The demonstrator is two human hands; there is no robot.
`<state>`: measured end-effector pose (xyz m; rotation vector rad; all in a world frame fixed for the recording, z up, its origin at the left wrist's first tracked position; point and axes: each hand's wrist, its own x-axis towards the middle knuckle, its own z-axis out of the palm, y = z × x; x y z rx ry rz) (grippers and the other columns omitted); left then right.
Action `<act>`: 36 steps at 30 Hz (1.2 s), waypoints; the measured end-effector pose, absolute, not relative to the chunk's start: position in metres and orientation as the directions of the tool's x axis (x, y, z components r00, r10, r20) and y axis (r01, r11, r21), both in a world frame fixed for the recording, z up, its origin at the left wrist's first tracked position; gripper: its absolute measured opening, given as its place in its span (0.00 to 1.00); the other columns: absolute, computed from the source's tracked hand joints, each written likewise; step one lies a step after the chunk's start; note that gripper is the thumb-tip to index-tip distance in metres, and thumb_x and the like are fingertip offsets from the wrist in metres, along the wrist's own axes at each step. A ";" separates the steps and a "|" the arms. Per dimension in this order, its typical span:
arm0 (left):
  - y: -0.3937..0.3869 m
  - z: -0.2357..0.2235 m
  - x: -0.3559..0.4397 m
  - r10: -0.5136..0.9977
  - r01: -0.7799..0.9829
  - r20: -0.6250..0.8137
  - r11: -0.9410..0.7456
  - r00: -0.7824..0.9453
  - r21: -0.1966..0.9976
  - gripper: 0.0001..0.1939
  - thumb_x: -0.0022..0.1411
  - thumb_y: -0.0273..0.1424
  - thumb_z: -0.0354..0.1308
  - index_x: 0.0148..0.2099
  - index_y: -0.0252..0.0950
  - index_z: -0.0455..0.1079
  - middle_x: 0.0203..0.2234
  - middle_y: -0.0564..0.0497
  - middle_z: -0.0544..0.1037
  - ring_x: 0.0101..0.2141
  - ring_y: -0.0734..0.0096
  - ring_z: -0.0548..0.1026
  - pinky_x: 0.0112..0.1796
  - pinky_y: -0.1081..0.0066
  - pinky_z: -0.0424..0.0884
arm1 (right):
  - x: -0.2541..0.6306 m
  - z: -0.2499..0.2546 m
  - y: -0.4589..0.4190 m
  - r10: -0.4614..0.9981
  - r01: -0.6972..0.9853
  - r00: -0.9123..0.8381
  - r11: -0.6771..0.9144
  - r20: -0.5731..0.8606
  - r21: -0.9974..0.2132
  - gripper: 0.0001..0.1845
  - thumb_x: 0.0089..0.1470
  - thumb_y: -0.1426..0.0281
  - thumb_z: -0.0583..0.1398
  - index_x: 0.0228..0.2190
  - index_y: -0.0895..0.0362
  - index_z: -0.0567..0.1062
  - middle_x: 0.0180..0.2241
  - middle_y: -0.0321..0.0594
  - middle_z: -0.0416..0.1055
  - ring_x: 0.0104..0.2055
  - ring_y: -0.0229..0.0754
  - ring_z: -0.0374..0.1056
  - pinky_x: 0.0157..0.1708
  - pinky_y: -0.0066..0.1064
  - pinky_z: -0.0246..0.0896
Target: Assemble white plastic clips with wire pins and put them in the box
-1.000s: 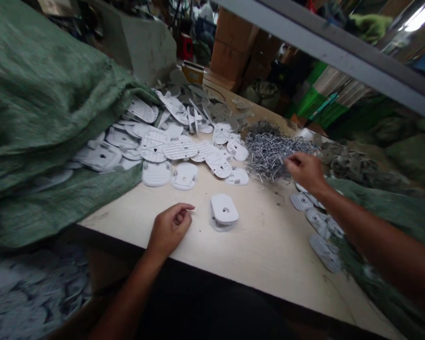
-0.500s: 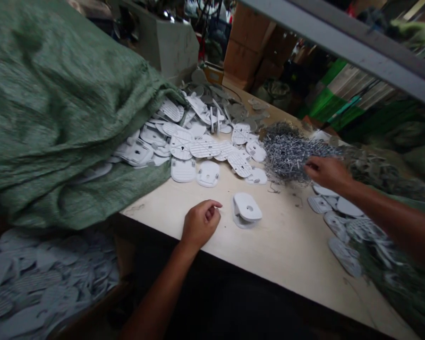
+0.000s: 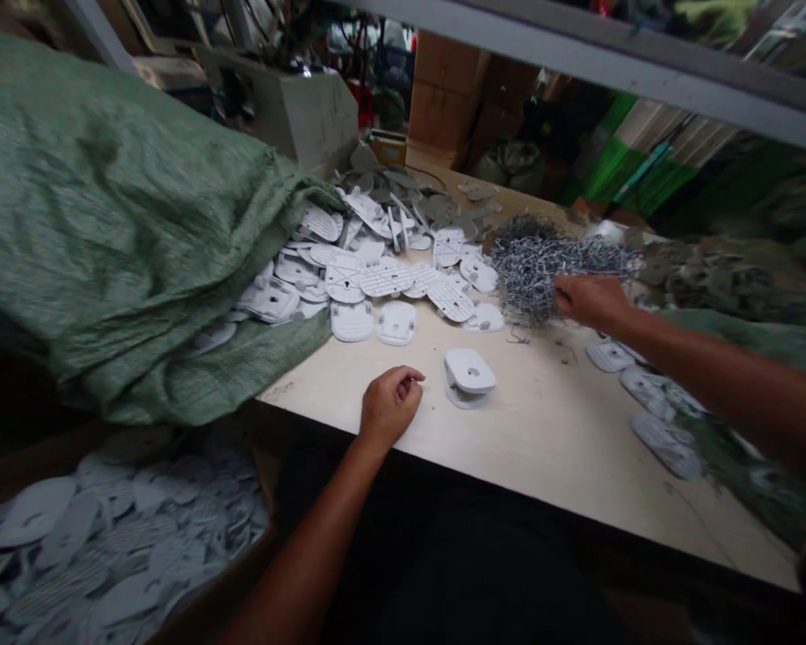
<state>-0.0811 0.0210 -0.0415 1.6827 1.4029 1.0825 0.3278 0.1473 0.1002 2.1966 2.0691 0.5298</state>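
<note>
Now, the person's right hand (image 3: 591, 303) reaches in from the right of the frame, its fingertips (image 3: 559, 300) against the edge of a tangled heap of metal clips (image 3: 530, 273) at centre right. The grip there is part closed, but the fingers hide whether any clip is caught in it; I cannot tell. The left hand (image 3: 390, 408) rests near the counter's front edge, fingers half curled, with nothing showing in its grip. Just beyond it, to the right, a white plastic plate (image 3: 468, 376) sits apart from the rest, tilted on another piece beneath it.

Upper left of the frame, a green woven sack (image 3: 107, 224) lies on the counter (image 3: 544, 448), its mouth spilling a spread of ribbed white plates (image 3: 386, 278) toward the centre. Grey plates (image 3: 390, 184) lie behind them, near the far end of the counter. At the right edge, more white plates (image 3: 664, 443) rest on a second green sack (image 3: 745, 336). Below the counter at lower left lies a deep heap of plates (image 3: 121, 546). Cardboard cartons (image 3: 443, 98) stand in the background at top centre.
</note>
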 end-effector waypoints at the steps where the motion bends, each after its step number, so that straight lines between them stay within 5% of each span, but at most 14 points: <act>1: 0.021 -0.042 -0.081 0.982 0.412 0.174 -0.187 0.069 0.892 0.12 0.60 0.24 0.58 0.40 0.37 0.82 0.22 0.55 0.73 0.24 0.73 0.68 0.29 0.72 0.63 | 0.325 0.098 0.148 0.981 0.955 0.027 -0.083 0.193 0.285 0.14 0.68 0.63 0.58 0.46 0.56 0.81 0.44 0.54 0.81 0.41 0.53 0.70 0.36 0.38 0.48; 4: 0.021 -0.044 -0.081 0.980 0.412 0.188 -0.196 0.060 0.890 0.11 0.60 0.25 0.58 0.40 0.37 0.82 0.22 0.55 0.73 0.24 0.73 0.68 0.29 0.72 0.62 | 0.319 0.090 0.150 0.959 0.960 0.083 -0.150 0.270 0.237 0.20 0.72 0.64 0.52 0.51 0.58 0.80 0.48 0.59 0.80 0.43 0.55 0.70 0.38 0.39 0.51; 7: 0.021 -0.046 -0.082 0.978 0.408 0.200 -0.203 0.049 0.890 0.11 0.60 0.27 0.58 0.40 0.36 0.82 0.21 0.55 0.72 0.24 0.72 0.67 0.29 0.72 0.62 | 0.318 0.078 0.151 0.968 0.974 0.060 -0.110 0.242 0.196 0.18 0.69 0.62 0.57 0.48 0.57 0.82 0.45 0.54 0.81 0.44 0.55 0.73 0.39 0.38 0.54; 15: 0.021 -0.047 -0.083 0.982 0.398 0.190 -0.178 0.009 0.900 0.14 0.61 0.36 0.59 0.42 0.36 0.83 0.21 0.54 0.71 0.23 0.72 0.65 0.26 0.72 0.61 | 0.332 0.044 0.106 0.915 0.954 -0.016 0.134 0.404 -0.267 0.23 0.63 0.63 0.62 0.56 0.57 0.82 0.43 0.46 0.83 0.40 0.48 0.76 0.43 0.35 0.65; 18: 0.023 -0.050 -0.082 0.984 0.421 0.178 -0.157 -0.012 0.893 0.15 0.60 0.37 0.60 0.42 0.35 0.83 0.20 0.55 0.72 0.23 0.71 0.66 0.26 0.72 0.60 | 0.328 0.024 0.083 0.914 0.911 0.079 0.096 0.398 -0.401 0.22 0.65 0.63 0.61 0.55 0.59 0.82 0.41 0.46 0.83 0.38 0.46 0.76 0.41 0.33 0.65; 23: 0.026 -0.050 -0.081 0.988 0.447 0.142 -0.101 -0.058 0.889 0.15 0.58 0.38 0.61 0.41 0.35 0.83 0.20 0.55 0.71 0.23 0.72 0.65 0.25 0.72 0.59 | 0.308 -0.009 0.079 0.981 0.926 0.100 -0.030 0.168 -0.375 0.18 0.65 0.61 0.63 0.51 0.55 0.85 0.42 0.44 0.84 0.41 0.48 0.76 0.40 0.32 0.62; 28: 0.024 -0.044 -0.079 0.987 0.493 0.147 -0.094 -0.068 0.865 0.18 0.57 0.40 0.60 0.42 0.33 0.82 0.20 0.54 0.72 0.22 0.71 0.66 0.24 0.72 0.60 | 0.288 -0.022 0.094 0.962 0.905 0.203 -0.113 0.183 -0.411 0.16 0.66 0.64 0.59 0.41 0.58 0.86 0.42 0.52 0.83 0.41 0.51 0.75 0.37 0.34 0.58; 36: 0.023 -0.045 -0.077 0.979 0.518 0.171 -0.090 -0.111 0.850 0.18 0.56 0.40 0.60 0.41 0.33 0.80 0.21 0.53 0.74 0.22 0.70 0.68 0.25 0.72 0.62 | 0.294 -0.011 0.074 0.967 0.898 0.114 -0.001 0.229 -0.441 0.18 0.71 0.63 0.55 0.40 0.56 0.84 0.42 0.46 0.83 0.41 0.47 0.74 0.36 0.32 0.55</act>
